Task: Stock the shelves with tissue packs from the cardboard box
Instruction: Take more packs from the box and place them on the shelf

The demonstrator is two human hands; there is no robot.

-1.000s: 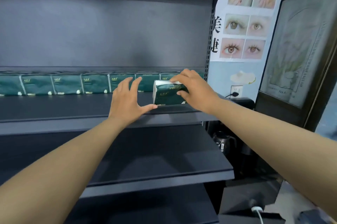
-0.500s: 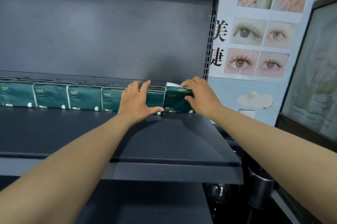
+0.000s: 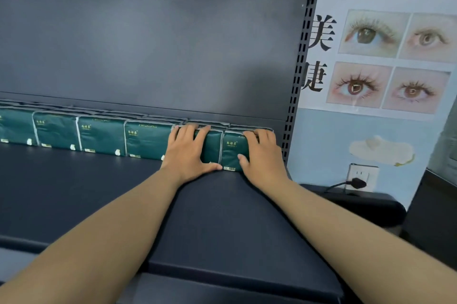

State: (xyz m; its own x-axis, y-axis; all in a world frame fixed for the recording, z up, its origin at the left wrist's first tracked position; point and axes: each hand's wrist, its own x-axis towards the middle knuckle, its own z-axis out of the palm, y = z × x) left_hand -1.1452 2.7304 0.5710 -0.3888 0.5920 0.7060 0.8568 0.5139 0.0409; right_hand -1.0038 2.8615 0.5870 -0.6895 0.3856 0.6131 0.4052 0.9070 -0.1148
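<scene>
A row of dark green tissue packs (image 3: 101, 138) stands upright along the back of the dark shelf (image 3: 74, 192). The rightmost pack (image 3: 232, 148) sits at the row's end, close to the slotted upright post (image 3: 294, 96). My right hand (image 3: 262, 155) presses flat on this pack's front, fingertips at its top edge and thumb on its face. My left hand (image 3: 188, 152) lies flat with spread fingers against the neighbouring pack (image 3: 212, 145), thumb down at the shelf. The cardboard box is out of view.
The grey back panel (image 3: 160, 44) rises behind the row. Right of the post hangs a poster of eyes and nails (image 3: 385, 56), with a wall socket and black plug (image 3: 358, 177) below it. A black rounded object (image 3: 358, 202) sits low on the right.
The pack my right hand carried has gone to the back of the shelf, at the right end of the row. Both hands have reached deeper and now press flat on the packs.
</scene>
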